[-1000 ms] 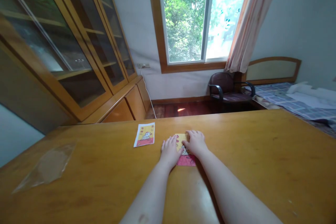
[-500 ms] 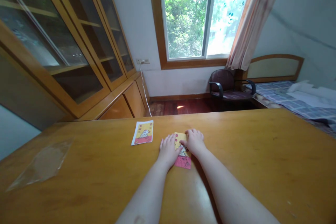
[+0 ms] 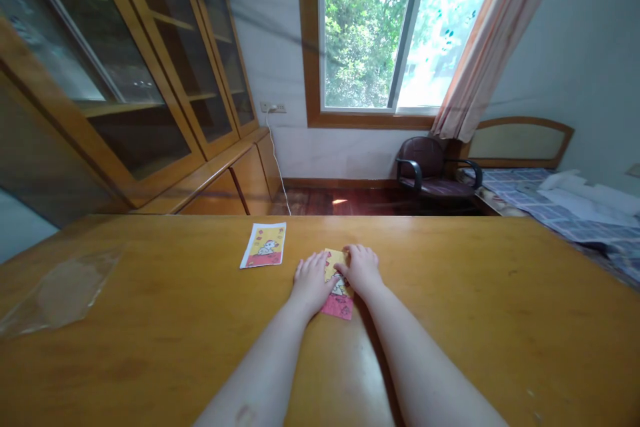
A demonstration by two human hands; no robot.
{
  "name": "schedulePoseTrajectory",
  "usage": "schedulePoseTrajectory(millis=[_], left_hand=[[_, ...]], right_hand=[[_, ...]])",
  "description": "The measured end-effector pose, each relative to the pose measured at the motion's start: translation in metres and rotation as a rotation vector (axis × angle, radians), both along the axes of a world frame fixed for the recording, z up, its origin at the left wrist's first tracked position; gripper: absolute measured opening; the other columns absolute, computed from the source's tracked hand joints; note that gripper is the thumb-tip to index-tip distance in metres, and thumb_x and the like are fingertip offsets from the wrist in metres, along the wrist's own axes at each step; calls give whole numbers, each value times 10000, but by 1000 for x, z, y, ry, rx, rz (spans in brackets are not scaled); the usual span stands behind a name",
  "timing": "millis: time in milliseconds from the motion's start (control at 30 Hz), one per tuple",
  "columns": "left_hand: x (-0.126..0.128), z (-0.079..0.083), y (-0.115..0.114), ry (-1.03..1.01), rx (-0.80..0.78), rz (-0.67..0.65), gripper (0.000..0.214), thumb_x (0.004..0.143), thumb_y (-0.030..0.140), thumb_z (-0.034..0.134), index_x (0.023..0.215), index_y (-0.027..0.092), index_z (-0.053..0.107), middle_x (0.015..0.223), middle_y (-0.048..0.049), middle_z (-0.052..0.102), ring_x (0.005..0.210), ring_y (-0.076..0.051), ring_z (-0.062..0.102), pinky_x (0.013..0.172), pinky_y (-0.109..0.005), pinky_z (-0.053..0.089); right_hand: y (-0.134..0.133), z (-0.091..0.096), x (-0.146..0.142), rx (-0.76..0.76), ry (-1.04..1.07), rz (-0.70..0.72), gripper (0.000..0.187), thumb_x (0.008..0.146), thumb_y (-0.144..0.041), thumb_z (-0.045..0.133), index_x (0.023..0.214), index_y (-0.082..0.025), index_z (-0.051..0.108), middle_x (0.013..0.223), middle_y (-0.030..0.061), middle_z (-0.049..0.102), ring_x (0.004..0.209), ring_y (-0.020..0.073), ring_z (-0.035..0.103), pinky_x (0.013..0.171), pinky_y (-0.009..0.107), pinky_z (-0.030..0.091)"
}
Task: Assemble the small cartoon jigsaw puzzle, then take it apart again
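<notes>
A yellow and red printed card (image 3: 338, 295) lies on the wooden table (image 3: 500, 320). My left hand (image 3: 310, 280) lies flat on its left edge with fingers stretched out. My right hand (image 3: 361, 268) presses on the card's upper right part, fingers slightly curled down onto the paper. Both hands cover most of the card. A second, similar card (image 3: 264, 245) with a white border lies flat on the table, a little to the left and farther away, untouched.
A clear plastic sleeve (image 3: 60, 290) lies at the table's left. Beyond the table stand a glass-fronted wooden cabinet (image 3: 125, 80), a dark armchair (image 3: 433, 170) under the window, and a bed (image 3: 565, 207) at the right.
The hands stay on the card in the same pose. The view has shifted slightly, so everything sits a little higher and to the left in the picture.
</notes>
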State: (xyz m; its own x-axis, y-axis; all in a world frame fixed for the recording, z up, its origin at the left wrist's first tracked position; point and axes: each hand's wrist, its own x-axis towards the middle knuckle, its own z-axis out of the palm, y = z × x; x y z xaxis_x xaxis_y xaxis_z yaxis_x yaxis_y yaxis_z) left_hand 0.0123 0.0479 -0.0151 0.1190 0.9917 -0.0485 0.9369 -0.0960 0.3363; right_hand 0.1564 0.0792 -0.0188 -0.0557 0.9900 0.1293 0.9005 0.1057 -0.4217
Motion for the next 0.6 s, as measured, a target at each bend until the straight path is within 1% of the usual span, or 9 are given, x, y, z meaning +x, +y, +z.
schedulePoseTrajectory(millis=[100,200,267,433,600], left_hand=[[0,1,-1,8,-2,-6,628,872,432,465,1436,188,336,1504,-69,338,1389,-246,284,1158,-466,150],[1,1,-2,9,4,-10,631,877,423,458,1443,179,324,1507,-69,331,1391,-245,279,1159,-464,146],[1,0,-2,6,3,-11,630,878,428,456,1444,184,324,1505,-70,335,1391,-248,277,1158,-467,148],[2,-3,-1,10,20,2,599,887,421,439,1437,205,339,1494,-71,358,1382,-247,298,1155,-466,164],[1,-4,-2,24,27,-7,592,897,427,419,1437,198,338,1488,-69,370,1380,-236,301,1157,-457,174]], right_hand=[[-2,1,0,14,-30,-15,471,741,-445,681,1133,-194,605,1121,95,620,1064,271,502,942,368,301],[-4,5,0,30,-75,-69,507,727,-503,673,1112,-179,608,1098,121,617,1043,286,507,929,391,305],[-4,7,1,14,-95,-82,512,722,-533,667,1091,-182,615,1083,125,617,1036,293,510,909,397,315],[-3,8,4,-65,-112,-76,511,730,-536,663,1102,-190,615,1095,132,615,1057,290,511,902,386,314],[-3,8,4,-59,-95,-64,493,747,-522,654,1114,-194,614,1118,121,615,1061,283,511,920,384,301]])
